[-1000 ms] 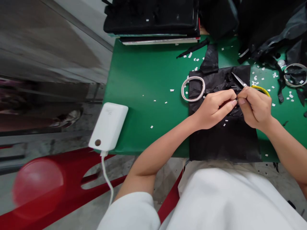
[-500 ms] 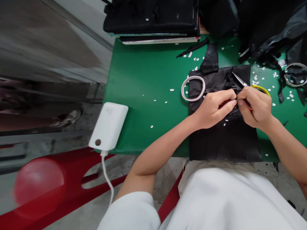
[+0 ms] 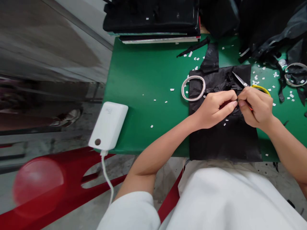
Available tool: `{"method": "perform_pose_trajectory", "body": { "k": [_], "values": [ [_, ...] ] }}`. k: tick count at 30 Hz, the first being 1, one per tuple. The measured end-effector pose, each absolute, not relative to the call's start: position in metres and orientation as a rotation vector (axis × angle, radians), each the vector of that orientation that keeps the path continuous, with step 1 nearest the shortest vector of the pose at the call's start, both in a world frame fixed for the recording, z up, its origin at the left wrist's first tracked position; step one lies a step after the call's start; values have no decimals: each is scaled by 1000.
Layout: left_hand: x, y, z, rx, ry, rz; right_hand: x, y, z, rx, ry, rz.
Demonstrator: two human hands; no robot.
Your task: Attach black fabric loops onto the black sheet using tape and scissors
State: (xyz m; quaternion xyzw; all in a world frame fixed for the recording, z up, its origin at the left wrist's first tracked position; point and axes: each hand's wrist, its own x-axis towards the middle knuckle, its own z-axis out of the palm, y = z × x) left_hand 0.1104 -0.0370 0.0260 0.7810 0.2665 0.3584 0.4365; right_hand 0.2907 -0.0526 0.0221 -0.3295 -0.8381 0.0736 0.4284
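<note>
A black fabric sheet (image 3: 225, 137) lies on the green table (image 3: 144, 83) in front of me. My left hand (image 3: 214, 108) pinches a small dark piece over the crumpled part of the fabric. My right hand (image 3: 255, 107) meets it fingertip to fingertip and also holds yellow-handled scissors (image 3: 249, 84), whose blades point up and left. What sits between the fingertips is too small to name. A white tape ring (image 3: 193, 88) lies just left of the fabric's upper edge.
A white power bank (image 3: 108, 126) with a cable sits at the table's near left edge. Black stacked material (image 3: 153, 19) fills the back. Black scraps and another tape ring (image 3: 295, 75) lie at the far right. Small white bits litter the table. A red stool (image 3: 55, 188) stands below left.
Hardly anything has changed. Both hands stay pinched together over the fabric, with only slight finger shifts.
</note>
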Motion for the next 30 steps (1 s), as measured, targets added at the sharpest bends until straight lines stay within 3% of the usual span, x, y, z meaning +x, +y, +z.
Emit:
{"method": "perform_pose_trajectory", "body": {
  "k": [13,30],
  "values": [
    [111,-36,25,1959,644,939,291,-53,20,-850,-2108,24],
    [112,-38,26,1833,634,996,286,-55,28,-935,-1981,151]
  ]
}}
